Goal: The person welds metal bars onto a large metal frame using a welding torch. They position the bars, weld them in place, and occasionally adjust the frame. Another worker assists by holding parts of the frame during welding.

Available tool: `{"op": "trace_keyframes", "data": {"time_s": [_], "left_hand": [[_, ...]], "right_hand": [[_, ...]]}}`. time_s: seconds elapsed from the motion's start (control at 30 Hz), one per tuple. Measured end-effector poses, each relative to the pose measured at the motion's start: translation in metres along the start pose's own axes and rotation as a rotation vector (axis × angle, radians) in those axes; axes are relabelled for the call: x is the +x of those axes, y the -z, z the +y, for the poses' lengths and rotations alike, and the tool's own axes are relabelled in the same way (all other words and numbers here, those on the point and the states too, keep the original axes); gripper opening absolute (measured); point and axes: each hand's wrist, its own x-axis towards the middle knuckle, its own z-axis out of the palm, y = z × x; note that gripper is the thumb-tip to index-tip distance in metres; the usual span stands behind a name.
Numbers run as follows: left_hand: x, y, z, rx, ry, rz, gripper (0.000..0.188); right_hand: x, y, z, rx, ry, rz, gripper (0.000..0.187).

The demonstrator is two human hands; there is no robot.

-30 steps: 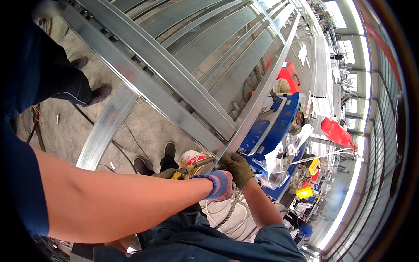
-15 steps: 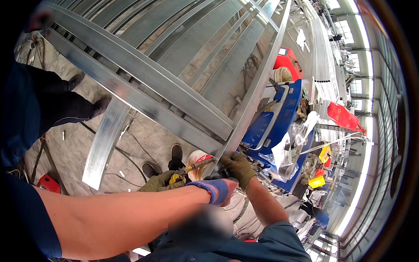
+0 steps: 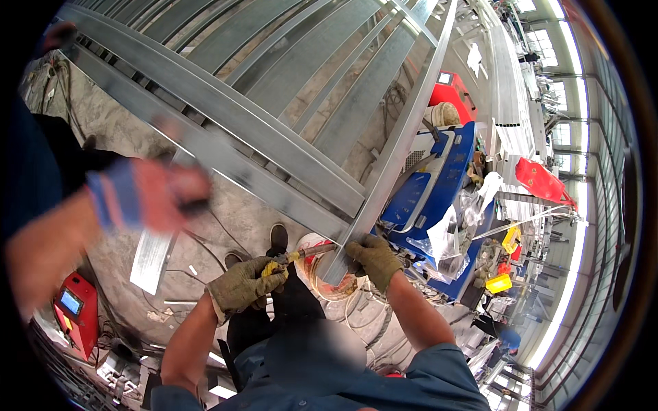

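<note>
My left hand (image 3: 240, 284), in a worn green-brown glove, is closed around a rod-like tool (image 3: 295, 256) with yellow on its grip and a brown-grey shaft. The tool's far end reaches the lower corner of a large grey metal frame (image 3: 274, 147). At that corner my right hand (image 3: 375, 260), gloved alike, has its fingers wrapped around the end of the long metal bar (image 3: 404, 140) on the frame's right side. Some of its fingers are hidden behind the metal. A white-and-red bucket (image 3: 315, 243) stands on the floor below the tool.
To the left, a co-worker's hand in a red-and-blue glove (image 3: 147, 192) is smeared by motion. A blue cart (image 3: 428, 185) with plastic bags and tools stands right of the frame. A red machine with a screen (image 3: 77, 312) sits lower left, with cables around it.
The co-worker's arm, which lay across my forearms and reached the frame corner, has pulled away to the left. My left hand now shows fully. Both my hands stay in nearly the same place.
</note>
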Motion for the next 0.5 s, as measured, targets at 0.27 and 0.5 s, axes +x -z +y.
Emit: {"op": "trace_keyframes", "data": {"time_s": [0.27, 0.5], "left_hand": [[0.001, 0.003, 0.002, -0.032, 0.039, 0.011, 0.049], [-0.002, 0.0, 0.008, 0.369, -0.018, 0.047, 0.058]], "right_hand": [[0.0, 0.0, 0.001, 0.062, 0.022, -0.038, 0.02], [0.002, 0.0, 0.006, 0.106, 0.049, -0.058, 0.019]]}}
